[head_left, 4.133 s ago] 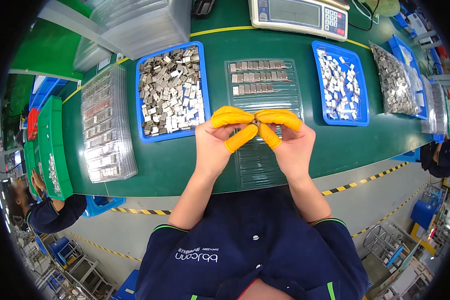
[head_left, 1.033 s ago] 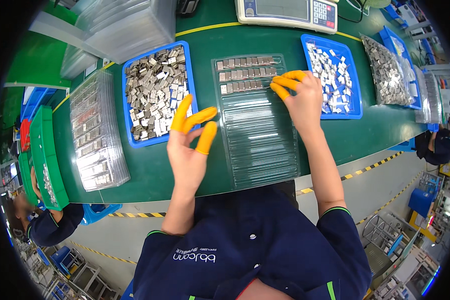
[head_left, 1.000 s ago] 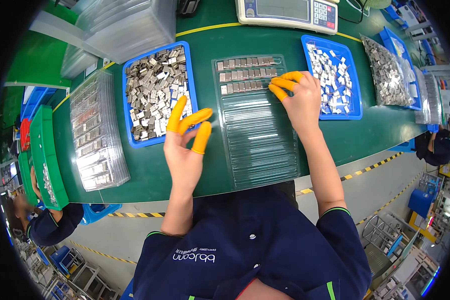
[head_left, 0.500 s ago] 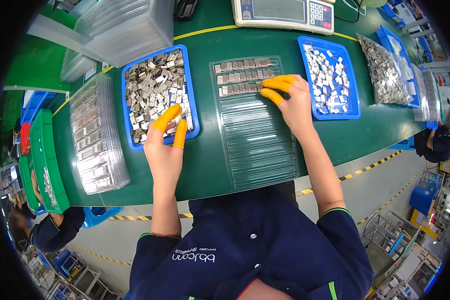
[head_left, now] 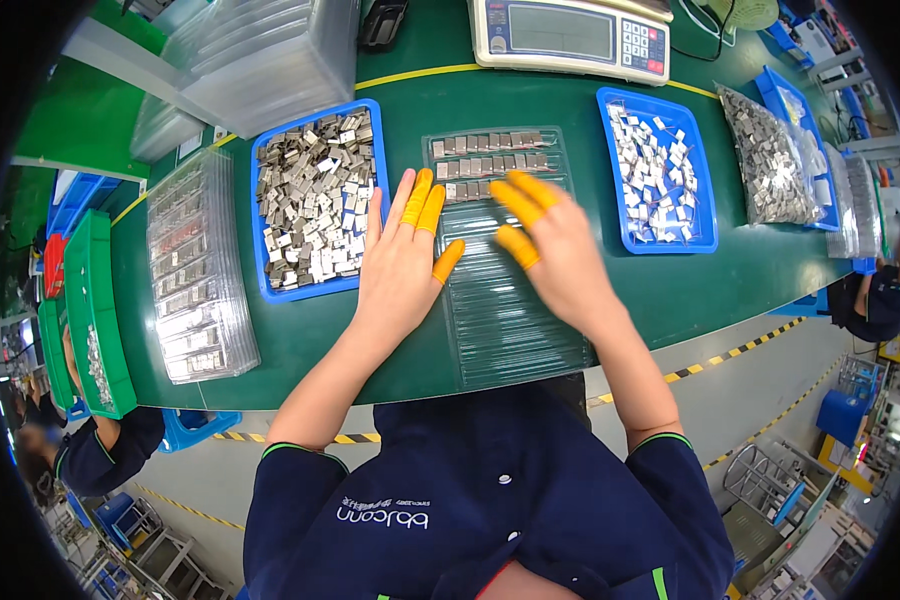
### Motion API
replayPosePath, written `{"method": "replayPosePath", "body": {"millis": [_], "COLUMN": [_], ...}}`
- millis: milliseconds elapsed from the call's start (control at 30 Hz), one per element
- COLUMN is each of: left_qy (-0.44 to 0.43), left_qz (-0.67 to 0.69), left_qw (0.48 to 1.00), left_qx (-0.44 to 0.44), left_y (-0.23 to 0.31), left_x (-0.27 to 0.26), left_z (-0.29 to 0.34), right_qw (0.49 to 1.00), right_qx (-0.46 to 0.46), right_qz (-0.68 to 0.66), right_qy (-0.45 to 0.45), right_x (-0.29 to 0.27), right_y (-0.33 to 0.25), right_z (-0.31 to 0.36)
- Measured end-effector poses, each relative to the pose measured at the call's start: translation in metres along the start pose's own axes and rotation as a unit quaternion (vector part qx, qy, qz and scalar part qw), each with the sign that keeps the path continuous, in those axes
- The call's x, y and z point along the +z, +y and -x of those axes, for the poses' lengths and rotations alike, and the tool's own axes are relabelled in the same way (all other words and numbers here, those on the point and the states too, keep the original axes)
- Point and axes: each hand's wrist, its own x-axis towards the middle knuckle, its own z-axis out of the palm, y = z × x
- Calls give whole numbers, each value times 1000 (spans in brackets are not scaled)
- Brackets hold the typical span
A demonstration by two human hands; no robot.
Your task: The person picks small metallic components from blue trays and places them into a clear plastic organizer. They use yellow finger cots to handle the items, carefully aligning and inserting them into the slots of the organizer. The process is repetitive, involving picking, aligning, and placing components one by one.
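A clear ribbed plastic tray [head_left: 510, 330] lies in front of me, with several rows of small grey metal-cased connectors [head_left: 490, 143] at its far end. My left hand [head_left: 400, 265], in yellow finger cots, is open with fingers stretched along the tray's left edge. Over the third row's right part is my right hand [head_left: 560, 255], also in yellow cots. Its thumb stands apart from its fingers, and nothing shows between them. The hand covers that end of the row. Left of the tray stands a blue bin [head_left: 267, 225] heaped with grey and white connectors [head_left: 315, 195].
To the right, a blue bin [head_left: 710, 205] holds white wired parts. A scale [head_left: 570, 35] stands at the back, beside stacked clear trays [head_left: 270, 60]. Filled trays [head_left: 195, 270] lie at left, near a green bin [head_left: 110, 340]. A bag of connectors [head_left: 765, 160] sits far right. Other people work at both sides.
My left hand has moved right, from the connector bin to the tray's left edge, its fingers now extended. My right hand has shifted slightly left and nearer, turning palm-down over the row.
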Motion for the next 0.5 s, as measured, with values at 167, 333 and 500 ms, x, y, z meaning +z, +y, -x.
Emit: {"method": "replayPosePath", "body": {"millis": [167, 333, 500], "left_qy": [-13, 0, 31], "left_qz": [-37, -34, -27], "left_qw": [999, 999, 999], "left_qx": [-3, -12, -6], "left_y": [-2, -1, -1], "left_x": [1, 3, 6], "left_z": [2, 4, 5], "right_qw": [994, 993, 994], "right_qx": [-80, -78, -83], "right_qz": [59, 75, 60], "right_qy": [-34, -39, -34], "right_x": [27, 39, 38], "right_y": [-5, -2, -2], "right_z": [-8, -6, -6]}}
